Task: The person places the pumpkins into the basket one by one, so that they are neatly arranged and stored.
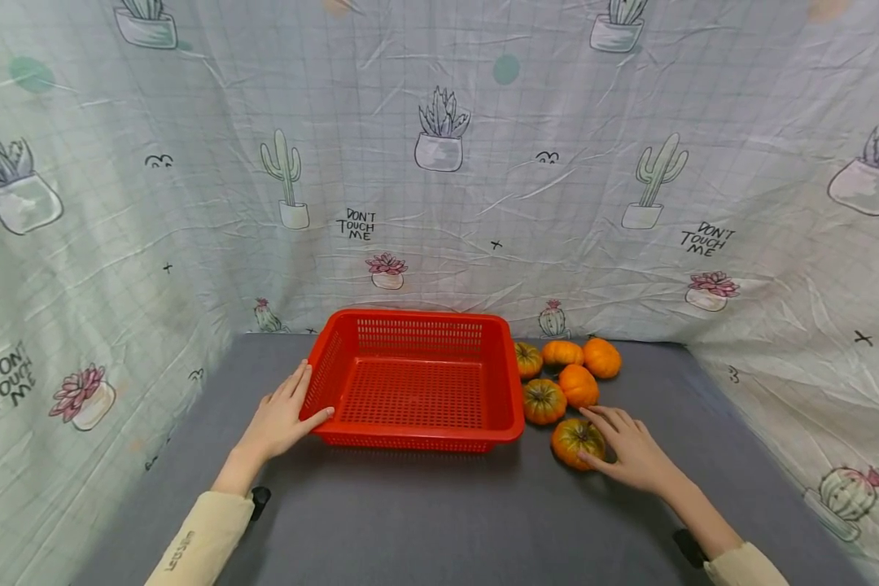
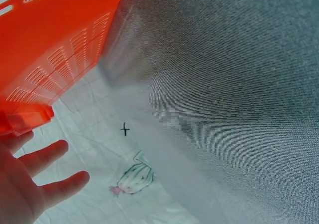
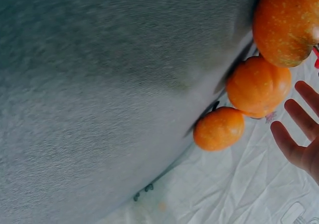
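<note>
A red plastic basket [image 1: 417, 439] with slotted walls stands on the grey table, nothing inside it. My left hand [image 1: 282, 415] rests at its left front corner, fingers straight along the outer left side and thumb over the rim. In the left wrist view those fingers [image 2: 47, 157] are spread beside the basket wall [image 2: 60, 45]. My right hand [image 1: 633, 452] is at a small orange-green pumpkin [image 1: 575, 443], thumb at its near side and fingers reaching over its far side. The right wrist view shows these fingers [image 3: 299, 117] extended and apart.
Several more small pumpkins sit right of the basket: a greenish one [image 1: 544, 401], an orange one [image 1: 579, 386], and others [image 1: 602, 358] toward the back. A cloth curtain [image 1: 439, 244] with cactus drawings hangs behind and along both sides of the table [image 1: 410, 521].
</note>
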The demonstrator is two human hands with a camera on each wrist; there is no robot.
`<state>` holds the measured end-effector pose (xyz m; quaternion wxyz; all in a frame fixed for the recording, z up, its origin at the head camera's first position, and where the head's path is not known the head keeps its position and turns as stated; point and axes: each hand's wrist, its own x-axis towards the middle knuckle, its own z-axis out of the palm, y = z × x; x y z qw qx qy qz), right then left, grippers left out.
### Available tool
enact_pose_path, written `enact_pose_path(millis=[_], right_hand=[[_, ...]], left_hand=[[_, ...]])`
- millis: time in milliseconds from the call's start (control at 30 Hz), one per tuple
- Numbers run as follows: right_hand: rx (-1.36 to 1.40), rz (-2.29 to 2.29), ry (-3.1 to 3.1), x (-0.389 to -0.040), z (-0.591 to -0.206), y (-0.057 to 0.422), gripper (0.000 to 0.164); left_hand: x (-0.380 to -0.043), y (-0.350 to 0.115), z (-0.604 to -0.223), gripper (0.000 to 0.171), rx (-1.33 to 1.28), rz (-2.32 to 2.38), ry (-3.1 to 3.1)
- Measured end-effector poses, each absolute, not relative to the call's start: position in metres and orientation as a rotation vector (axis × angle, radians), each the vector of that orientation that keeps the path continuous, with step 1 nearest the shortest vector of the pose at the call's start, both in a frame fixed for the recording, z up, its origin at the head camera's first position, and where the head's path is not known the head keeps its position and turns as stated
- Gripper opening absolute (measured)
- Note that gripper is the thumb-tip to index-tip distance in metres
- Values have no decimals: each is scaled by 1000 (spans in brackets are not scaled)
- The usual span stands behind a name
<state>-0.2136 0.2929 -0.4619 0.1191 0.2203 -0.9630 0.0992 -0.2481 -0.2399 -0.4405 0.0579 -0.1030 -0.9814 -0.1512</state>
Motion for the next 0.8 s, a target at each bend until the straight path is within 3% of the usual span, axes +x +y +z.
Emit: enact_pose_path(millis=[500, 800], right_hand=[[701, 303, -2832, -212, -476, 297, 89], [634, 342, -2832, -220, -483, 296, 91]], left_hand=[[-245, -241, -446, 82, -311, -494, -2925], [-247, -239, -444, 82, -322, -491, -2927]])
